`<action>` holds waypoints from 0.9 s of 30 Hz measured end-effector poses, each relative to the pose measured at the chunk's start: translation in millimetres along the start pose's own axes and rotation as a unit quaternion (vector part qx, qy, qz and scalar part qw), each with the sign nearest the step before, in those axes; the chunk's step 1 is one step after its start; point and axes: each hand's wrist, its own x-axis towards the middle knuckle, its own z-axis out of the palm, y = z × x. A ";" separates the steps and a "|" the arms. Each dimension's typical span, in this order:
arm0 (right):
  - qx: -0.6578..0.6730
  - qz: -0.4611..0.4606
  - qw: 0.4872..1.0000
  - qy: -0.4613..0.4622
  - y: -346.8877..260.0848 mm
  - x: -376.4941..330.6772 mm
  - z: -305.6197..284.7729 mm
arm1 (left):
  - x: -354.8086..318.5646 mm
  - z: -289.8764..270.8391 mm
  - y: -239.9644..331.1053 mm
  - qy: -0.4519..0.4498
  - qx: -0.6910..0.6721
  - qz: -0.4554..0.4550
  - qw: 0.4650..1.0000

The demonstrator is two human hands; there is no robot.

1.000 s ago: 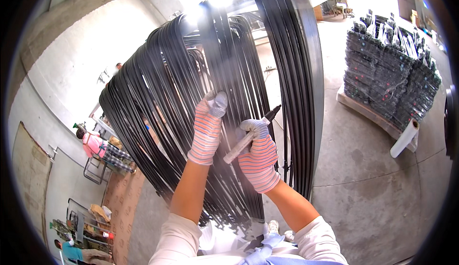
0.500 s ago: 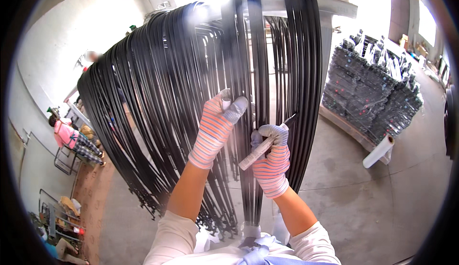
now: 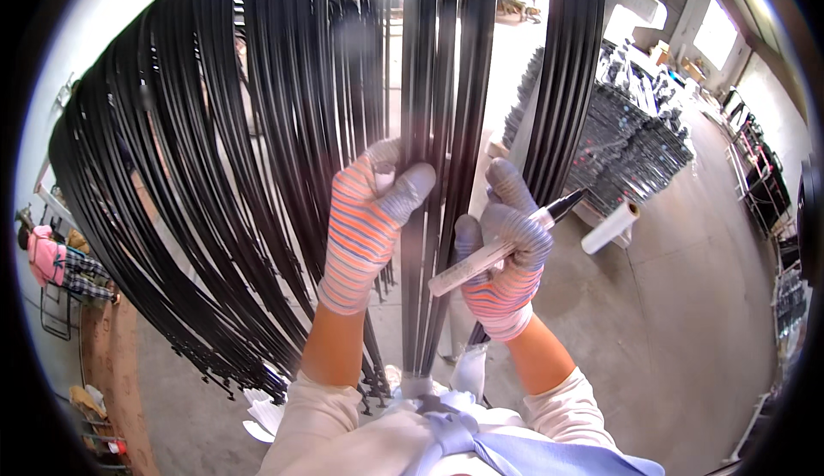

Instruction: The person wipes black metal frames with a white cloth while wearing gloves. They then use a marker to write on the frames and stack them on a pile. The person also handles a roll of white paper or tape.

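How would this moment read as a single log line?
left hand: grips black strips | right hand: holds marker pen, tip beside strips

A white roll of plastic film (image 3: 610, 227) lay on the grey concrete floor (image 3: 687, 330), just beside a large stack of dark bundled metal parts (image 3: 631, 145). Far to the left, a person in a pink top (image 3: 43, 253) stood near a wire rack (image 3: 56, 317).

hanging strips (image 3: 429, 90) between left hand (image 3: 369, 227) and right hand (image 3: 506, 261); stacked pallet (image 3: 635, 145) behind right, roll (image 3: 609, 227) beside it
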 end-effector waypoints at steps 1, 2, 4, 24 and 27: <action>0.007 0.023 1.000 -0.006 3.7 -3.6 -0.8 | 0.2 -6.0 -6.0 -0.001 -0.034 0.010 0.999; 0.012 0.016 1.000 0.020 7.0 -5.5 -1.7 | 0.3 -9.5 -9.8 -0.007 -0.065 0.001 0.998; 0.049 0.013 0.996 0.074 12.1 -10.7 -2.5 | -0.8 -14.8 -16.7 0.004 -0.112 -0.028 0.993; 0.009 0.017 0.997 0.079 -7.6 -32.9 -33.2 | -12.3 -54.1 -52.6 -0.112 -0.205 0.006 0.972; 0.000 0.034 0.996 0.082 -11.5 -32.9 -38.0 | -17.2 -50.7 -48.2 -0.099 -0.165 0.009 0.981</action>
